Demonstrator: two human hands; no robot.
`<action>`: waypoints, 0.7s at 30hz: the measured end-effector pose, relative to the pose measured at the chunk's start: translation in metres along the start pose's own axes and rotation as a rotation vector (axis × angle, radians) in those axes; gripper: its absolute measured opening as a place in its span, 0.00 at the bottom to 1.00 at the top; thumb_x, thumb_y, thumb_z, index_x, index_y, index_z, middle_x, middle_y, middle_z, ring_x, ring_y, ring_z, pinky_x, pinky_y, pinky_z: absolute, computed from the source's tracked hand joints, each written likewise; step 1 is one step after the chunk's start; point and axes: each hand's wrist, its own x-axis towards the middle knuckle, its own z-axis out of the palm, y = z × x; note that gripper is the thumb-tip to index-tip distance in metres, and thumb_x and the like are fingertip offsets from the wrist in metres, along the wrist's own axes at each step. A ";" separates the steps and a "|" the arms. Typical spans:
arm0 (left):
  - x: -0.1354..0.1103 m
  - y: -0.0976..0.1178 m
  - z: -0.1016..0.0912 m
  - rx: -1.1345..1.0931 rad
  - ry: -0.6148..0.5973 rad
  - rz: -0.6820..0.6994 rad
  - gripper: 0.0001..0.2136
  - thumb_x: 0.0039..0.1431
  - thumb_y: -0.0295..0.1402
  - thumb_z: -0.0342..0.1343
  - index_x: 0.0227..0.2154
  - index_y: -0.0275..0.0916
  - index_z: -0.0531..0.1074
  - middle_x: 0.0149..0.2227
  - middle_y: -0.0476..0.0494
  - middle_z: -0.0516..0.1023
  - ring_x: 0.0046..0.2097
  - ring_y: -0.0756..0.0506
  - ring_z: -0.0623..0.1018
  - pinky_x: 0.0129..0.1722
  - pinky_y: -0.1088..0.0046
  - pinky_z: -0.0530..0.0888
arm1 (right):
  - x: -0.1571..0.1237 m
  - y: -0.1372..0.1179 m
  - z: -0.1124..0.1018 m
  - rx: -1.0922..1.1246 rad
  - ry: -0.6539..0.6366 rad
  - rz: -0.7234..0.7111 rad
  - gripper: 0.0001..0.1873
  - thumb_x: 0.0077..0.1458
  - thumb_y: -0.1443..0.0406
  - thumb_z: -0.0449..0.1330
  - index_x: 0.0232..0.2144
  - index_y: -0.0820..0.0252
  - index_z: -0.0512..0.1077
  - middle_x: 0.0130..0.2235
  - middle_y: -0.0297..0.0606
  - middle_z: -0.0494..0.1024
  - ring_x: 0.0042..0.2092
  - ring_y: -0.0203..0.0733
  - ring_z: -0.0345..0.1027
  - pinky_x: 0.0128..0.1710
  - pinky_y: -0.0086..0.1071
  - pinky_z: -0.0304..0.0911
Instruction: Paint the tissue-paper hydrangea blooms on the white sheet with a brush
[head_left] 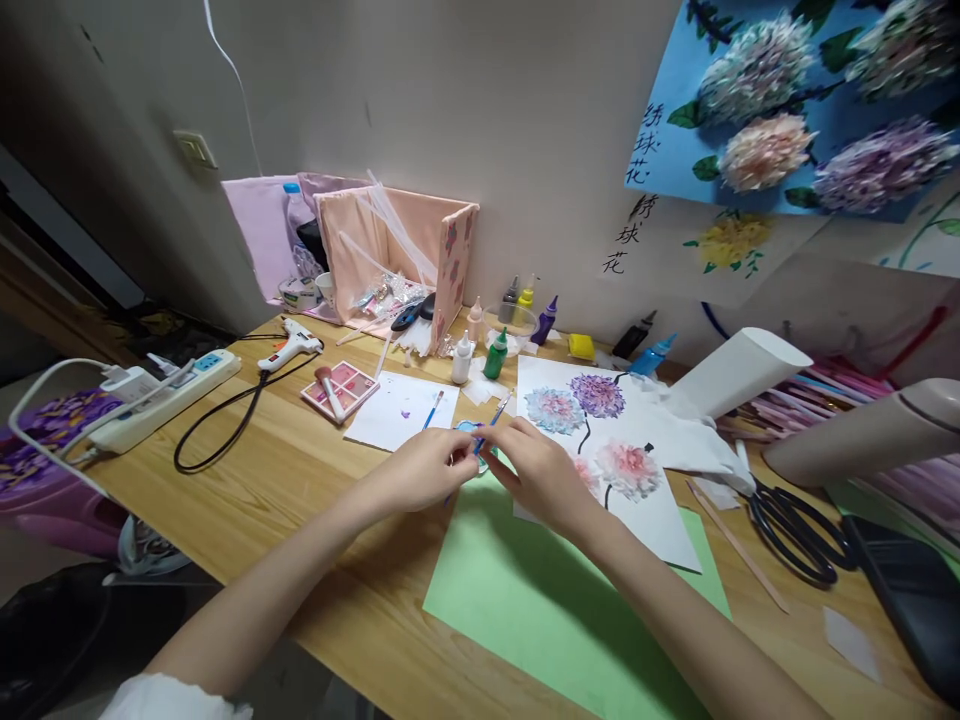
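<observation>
My left hand (427, 465) and my right hand (536, 465) meet over the desk, fingertips close together. Between them slants a blue paintbrush (495, 415), its bristle end pointing up and away from me. Both hands look closed in a pinch around its handle; the fingers partly hide it. Just behind and below the fingertips is a small palette (469, 427) with blue and green paint, mostly covered. A second blue paintbrush (433, 408) lies on a white sheet (390, 405) marked with purple paint, beyond my left hand. Green paper (540, 590) lies under my right hand.
A white card with fluffy flowers (598, 396) lies to the right, near black scissors (799, 530) and a phone (907, 600). Paint bottles (496, 355) stand behind. At left are a blush palette (341, 390), glue gun (292, 343) and power strip (169, 400).
</observation>
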 end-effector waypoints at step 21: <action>0.028 -0.036 0.037 0.033 0.253 -0.249 0.16 0.56 0.36 0.48 0.16 0.37 0.69 0.19 0.47 0.74 0.24 0.48 0.72 0.25 0.75 0.61 | -0.055 0.008 0.025 0.381 0.386 0.265 0.11 0.60 0.69 0.46 0.44 0.54 0.62 0.38 0.39 0.73 0.40 0.42 0.67 0.38 0.38 0.63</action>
